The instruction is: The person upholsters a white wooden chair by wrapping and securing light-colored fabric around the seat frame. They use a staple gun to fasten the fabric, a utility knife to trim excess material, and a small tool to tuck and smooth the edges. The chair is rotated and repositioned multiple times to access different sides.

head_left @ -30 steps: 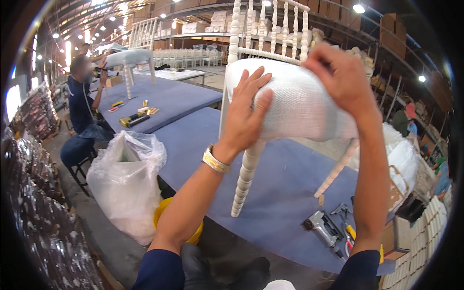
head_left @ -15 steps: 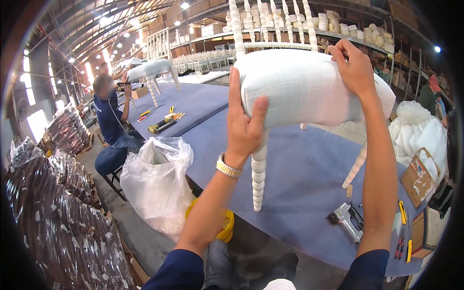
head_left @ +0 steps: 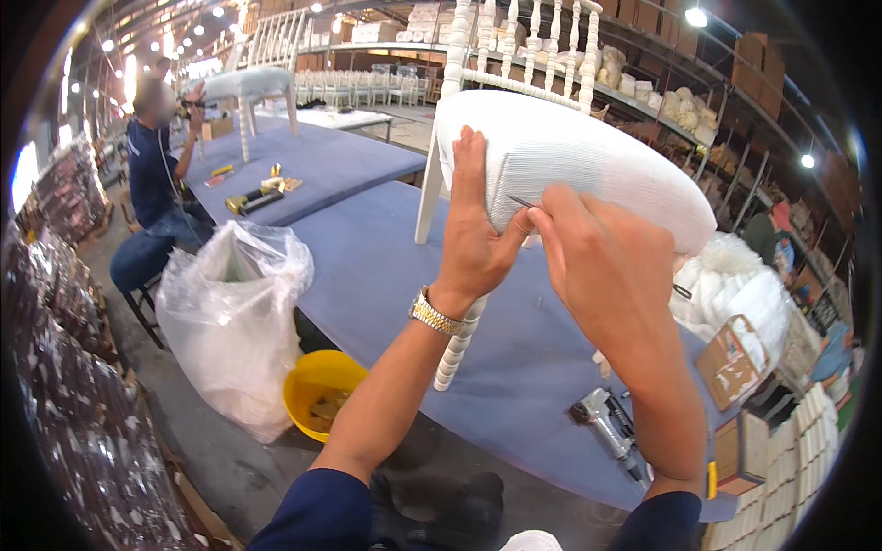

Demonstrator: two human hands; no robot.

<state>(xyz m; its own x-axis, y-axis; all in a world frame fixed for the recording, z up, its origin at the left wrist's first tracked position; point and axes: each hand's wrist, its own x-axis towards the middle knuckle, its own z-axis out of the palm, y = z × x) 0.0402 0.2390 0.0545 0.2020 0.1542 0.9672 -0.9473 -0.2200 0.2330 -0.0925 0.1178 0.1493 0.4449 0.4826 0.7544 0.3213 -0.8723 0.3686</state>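
My right hand [head_left: 611, 262] pinches a slim dark tool [head_left: 522, 201] between thumb and fingers, its point at the front left corner of the white padded seat [head_left: 570, 138]. My left hand [head_left: 473, 230] grips nothing; it lies flat against that corner, fingers up. The seat's chair stands on the blue table [head_left: 542, 344], one turned front leg near the table's near edge. I judge the covering well along: the fabric lies smooth over the top, but a crease runs down at the corner, which looks unfinished. The underside is hidden, so I cannot tell whether anything is fastened there

My right hand and forearm block part of the seat front. A silver staple gun [head_left: 606, 427] lies by the near edge, beside that forearm. Off the table's left edge are a yellow bucket [head_left: 297, 397] and a clear plastic bag [head_left: 230, 340]; by its right edge, a cardboard box [head_left: 742, 450]. Farther off, a co-worker [head_left: 156, 170] sits at the left edge of a second table [head_left: 344, 170], facing another white chair [head_left: 262, 83]
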